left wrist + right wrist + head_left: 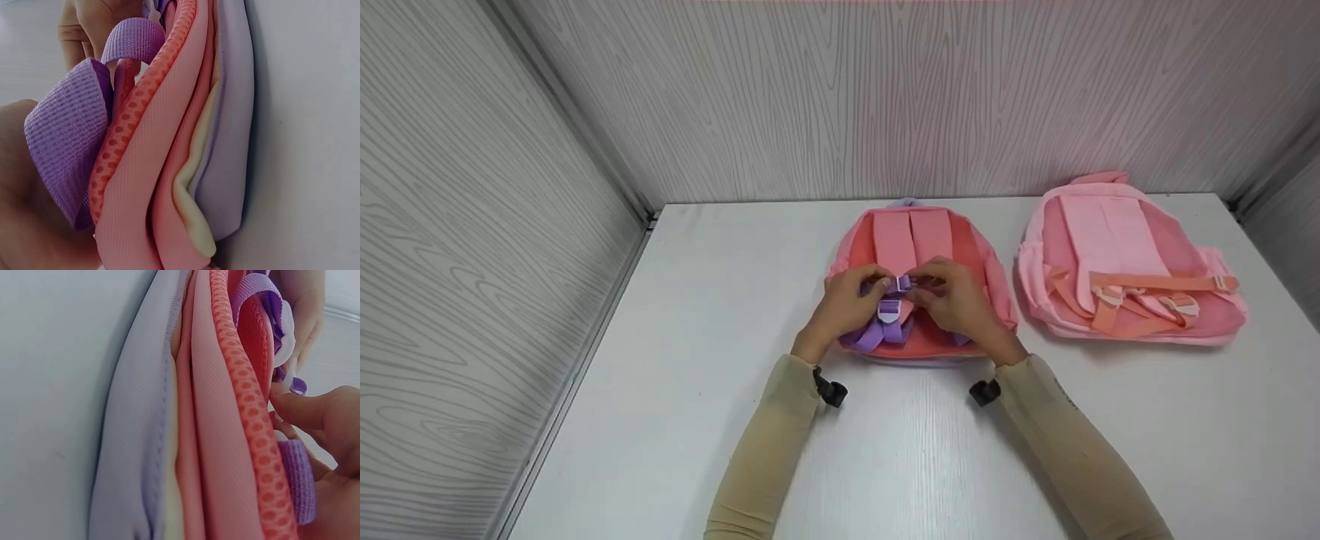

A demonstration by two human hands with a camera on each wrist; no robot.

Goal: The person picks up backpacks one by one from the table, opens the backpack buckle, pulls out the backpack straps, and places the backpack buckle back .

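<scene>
A small coral-pink backpack (990, 277) lies with its shoulder straps facing up. Over its middle, my left hand (844, 304) pinches a purple webbing strap (901, 284) at a small pale buckle. From the other side my right hand (956, 300) pinches the same strap, its fingertips close to the left ones. Just below hangs a second, white buckle (889, 311) on purple webbing. A purple strap loop (70, 143) stands out by the bag's edge in the left wrist view. In the right wrist view, thumb and fingers of the right hand (332, 422) meet near the strap.
To the right lies a light pink backpack (1117, 232) with orange straps (1162, 282) and white buckles. Both bags rest on a white table (720, 315). Wood-grain panels (825, 97) stand behind the table and along its sides.
</scene>
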